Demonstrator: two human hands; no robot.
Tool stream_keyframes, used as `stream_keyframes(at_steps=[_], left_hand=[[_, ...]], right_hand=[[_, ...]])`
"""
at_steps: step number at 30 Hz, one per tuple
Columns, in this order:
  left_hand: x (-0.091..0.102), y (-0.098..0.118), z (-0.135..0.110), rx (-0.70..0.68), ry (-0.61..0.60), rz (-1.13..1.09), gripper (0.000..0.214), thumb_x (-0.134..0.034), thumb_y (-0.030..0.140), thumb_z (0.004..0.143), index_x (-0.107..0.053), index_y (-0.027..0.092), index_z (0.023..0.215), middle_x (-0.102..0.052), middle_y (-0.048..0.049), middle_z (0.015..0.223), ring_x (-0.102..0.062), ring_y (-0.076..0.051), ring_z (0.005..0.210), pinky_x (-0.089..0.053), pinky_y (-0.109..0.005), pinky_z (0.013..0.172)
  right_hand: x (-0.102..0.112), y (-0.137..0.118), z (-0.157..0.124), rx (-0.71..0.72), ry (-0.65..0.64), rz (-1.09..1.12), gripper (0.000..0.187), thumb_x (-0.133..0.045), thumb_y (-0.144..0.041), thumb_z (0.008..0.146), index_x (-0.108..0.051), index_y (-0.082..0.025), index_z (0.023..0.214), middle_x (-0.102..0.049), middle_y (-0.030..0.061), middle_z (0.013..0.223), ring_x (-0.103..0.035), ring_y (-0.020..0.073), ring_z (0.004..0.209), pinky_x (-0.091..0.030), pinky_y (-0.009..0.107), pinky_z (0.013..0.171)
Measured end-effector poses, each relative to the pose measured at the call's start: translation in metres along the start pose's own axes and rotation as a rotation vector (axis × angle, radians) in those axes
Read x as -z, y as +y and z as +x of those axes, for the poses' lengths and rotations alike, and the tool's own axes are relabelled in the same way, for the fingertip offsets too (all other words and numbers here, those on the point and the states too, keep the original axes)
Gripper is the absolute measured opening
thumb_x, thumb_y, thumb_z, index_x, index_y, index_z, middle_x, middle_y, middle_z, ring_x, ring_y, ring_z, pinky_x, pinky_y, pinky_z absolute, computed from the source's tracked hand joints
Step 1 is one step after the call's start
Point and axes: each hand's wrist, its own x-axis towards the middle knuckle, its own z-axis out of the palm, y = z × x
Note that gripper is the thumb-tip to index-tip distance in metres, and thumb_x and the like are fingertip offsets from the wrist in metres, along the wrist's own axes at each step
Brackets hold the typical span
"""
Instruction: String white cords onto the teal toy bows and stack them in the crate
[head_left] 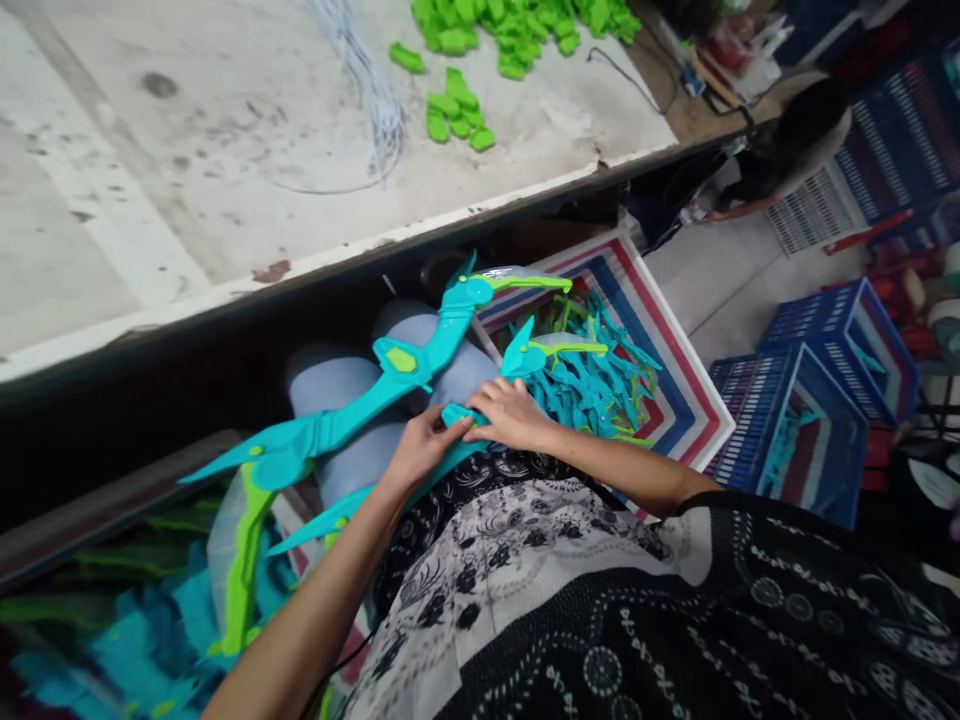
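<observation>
A turquoise and lime-green toy bow lies across my lap close to my waist, and both hands are on its middle. My left hand grips it with the thumb pressed along its top. From the other side my right hand closes over the same part, its fingertips almost meeting my left thumb. My fingers hide what sits between them. Farther out on my knees rests a second toy bow with a lime-green piece at its centre; neither hand touches it.
A striped crate full of turquoise and green parts stands right of my knees. More toy bows are piled at lower left. Lime-green pieces and white cords lie on the worktable. Blue crates and a person are at right.
</observation>
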Motion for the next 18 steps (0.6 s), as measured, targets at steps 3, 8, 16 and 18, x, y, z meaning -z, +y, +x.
stream_keyframes(at_steps=[3, 8, 16, 18], left_hand=[[-0.002, 0.005, -0.004, 0.045, 0.0, -0.058, 0.063, -0.074, 0.07, 0.052, -0.061, 0.015, 0.079, -0.057, 0.0009, 0.064, -0.049, -0.015, 0.061, -0.039, -0.025, 0.056], [0.011, 0.016, -0.006, -0.012, -0.033, 0.055, 0.06, -0.069, 0.069, 0.06, -0.064, 0.015, 0.084, -0.061, -0.0009, 0.067, -0.051, -0.017, 0.062, -0.039, -0.026, 0.057], [0.008, -0.002, -0.032, -0.022, 0.203, 0.641, 0.069, -0.058, 0.054, 0.083, -0.049, 0.011, 0.135, -0.071, -0.0151, 0.094, -0.067, -0.031, 0.086, -0.047, -0.034, 0.071], [-0.004, -0.009, -0.046, -0.082, 0.282, 0.767, 0.076, -0.059, 0.051, 0.084, -0.038, 0.008, 0.143, -0.07, -0.0196, 0.104, -0.066, -0.034, 0.094, -0.049, -0.04, 0.079]], right_hand=[[0.0, -0.001, -0.004, 0.024, 0.015, -0.012, 0.053, -0.063, -0.058, 0.084, -0.063, -0.02, 0.121, -0.062, 0.01, 0.116, -0.048, 0.0268, 0.114, -0.036, 0.041, 0.09], [0.033, 0.0, 0.017, 0.199, 0.037, -0.054, 0.043, -0.065, -0.051, 0.086, -0.069, -0.017, 0.111, -0.066, 0.0105, 0.106, -0.052, 0.0274, 0.106, -0.041, 0.04, 0.088], [0.07, -0.012, 0.127, 0.551, 0.041, -0.232, 0.059, -0.071, -0.034, 0.084, -0.054, -0.013, 0.135, -0.059, 0.0165, 0.13, -0.045, 0.0332, 0.125, -0.032, 0.051, 0.107], [0.065, -0.015, 0.137, 0.569, -0.059, -0.275, 0.065, -0.07, -0.039, 0.084, -0.049, -0.012, 0.139, -0.061, 0.0182, 0.126, -0.048, 0.0349, 0.12, -0.038, 0.051, 0.101]])
